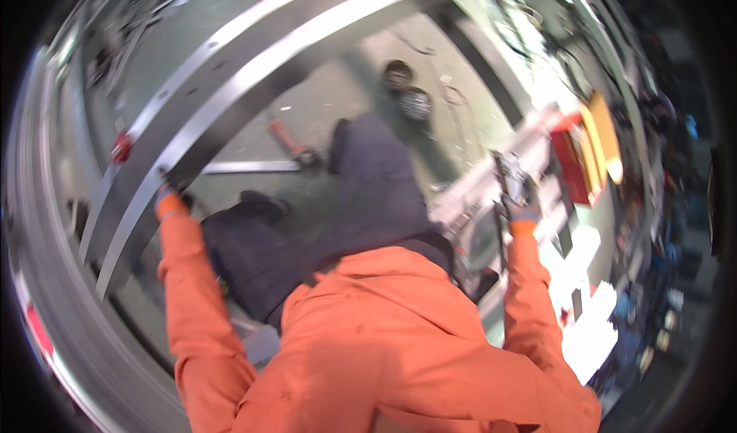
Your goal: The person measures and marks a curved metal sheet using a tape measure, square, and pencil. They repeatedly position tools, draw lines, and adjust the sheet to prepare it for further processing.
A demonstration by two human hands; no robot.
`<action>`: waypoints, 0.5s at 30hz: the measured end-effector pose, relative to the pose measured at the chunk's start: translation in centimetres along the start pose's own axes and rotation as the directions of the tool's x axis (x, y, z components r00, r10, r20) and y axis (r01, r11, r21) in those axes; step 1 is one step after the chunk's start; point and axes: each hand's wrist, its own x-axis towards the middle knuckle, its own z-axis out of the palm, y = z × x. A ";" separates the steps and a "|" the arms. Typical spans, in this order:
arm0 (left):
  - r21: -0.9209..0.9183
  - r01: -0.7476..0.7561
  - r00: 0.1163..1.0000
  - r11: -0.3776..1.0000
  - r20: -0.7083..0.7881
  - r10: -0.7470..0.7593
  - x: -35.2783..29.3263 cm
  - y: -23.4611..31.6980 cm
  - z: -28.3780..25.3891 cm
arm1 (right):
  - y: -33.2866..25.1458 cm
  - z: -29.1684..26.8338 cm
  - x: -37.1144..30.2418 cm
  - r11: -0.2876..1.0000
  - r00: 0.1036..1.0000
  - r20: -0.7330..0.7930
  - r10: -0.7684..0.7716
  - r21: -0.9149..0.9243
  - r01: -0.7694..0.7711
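My left hand point(175, 190), in a dark glove, is against the inner edge of a long grey metal beam point(230, 78). Blur and shadow hide how its fingers lie. On the other side, my gloved right hand point(523, 196) is closed around a grey metal tool point(513, 173) with a long dark bar, perhaps a clamp; its exact kind is smeared. Between my arms I am low to the floor, knees bent. A hand tool with an orange-red body and dark head point(292, 143) lies ahead of my legs, next to a flat pale metal strip point(249, 167).
Two round dark objects point(407, 91) sit on the floor inside the metal frame, near thin cables point(457, 99). A red clamp-like piece point(121, 147) is on the beam at left. Yellow and red boxy items point(587, 153) and white pieces point(591, 333) crowd the right side.
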 end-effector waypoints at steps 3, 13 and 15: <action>-0.218 0.005 0.998 0.976 0.060 0.008 0.4 -0.4 0.6 | 0.6 -2.2 0.6 0.983 0.998 -0.046 0.049 -0.177 -0.057; -0.557 0.301 0.277 0.774 0.828 0.488 -4.4 -9.7 2.3 | 4.3 -3.7 1.2 0.916 0.969 -0.055 0.242 -0.318 -0.246; -0.512 0.374 0.203 0.773 0.859 0.471 -5.2 -10.3 2.7 | 3.9 -3.2 1.6 0.937 0.971 0.016 0.238 -0.268 -0.225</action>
